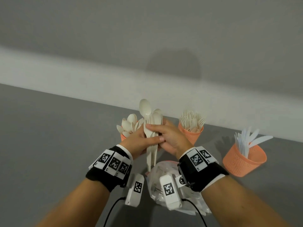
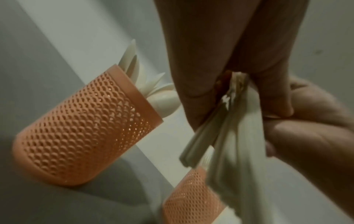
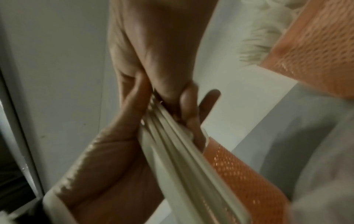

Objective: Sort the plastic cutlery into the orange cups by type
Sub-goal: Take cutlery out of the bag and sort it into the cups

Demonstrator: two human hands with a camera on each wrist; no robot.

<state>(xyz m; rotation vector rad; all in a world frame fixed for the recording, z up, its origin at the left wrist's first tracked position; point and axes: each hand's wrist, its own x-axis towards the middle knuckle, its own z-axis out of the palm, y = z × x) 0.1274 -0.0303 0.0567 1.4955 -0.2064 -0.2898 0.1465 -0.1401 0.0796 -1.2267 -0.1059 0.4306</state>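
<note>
A clear plastic bag (image 1: 164, 181) lies at the worktop's (image 1: 49, 128) near edge. Above it, left hand (image 1: 141, 141) and right hand (image 1: 170, 138) jointly grasp a bundle of spoons (image 1: 151, 128), bowls upward, before three orange cups (image 1: 244, 159).

Head view downward; wrist views close-up.

Your forearms reach forward side by side and your hands meet in front of you. Your left hand (image 1: 139, 141) lies palm up toward the right, its thumb laid across the spoon handles (image 1: 151, 154) it grips. Your right hand (image 1: 170, 138) comes over from the right, fingers (image 1: 155, 127) curled round the same bundle. Both wrists carry black bands with white marker blocks.
</note>
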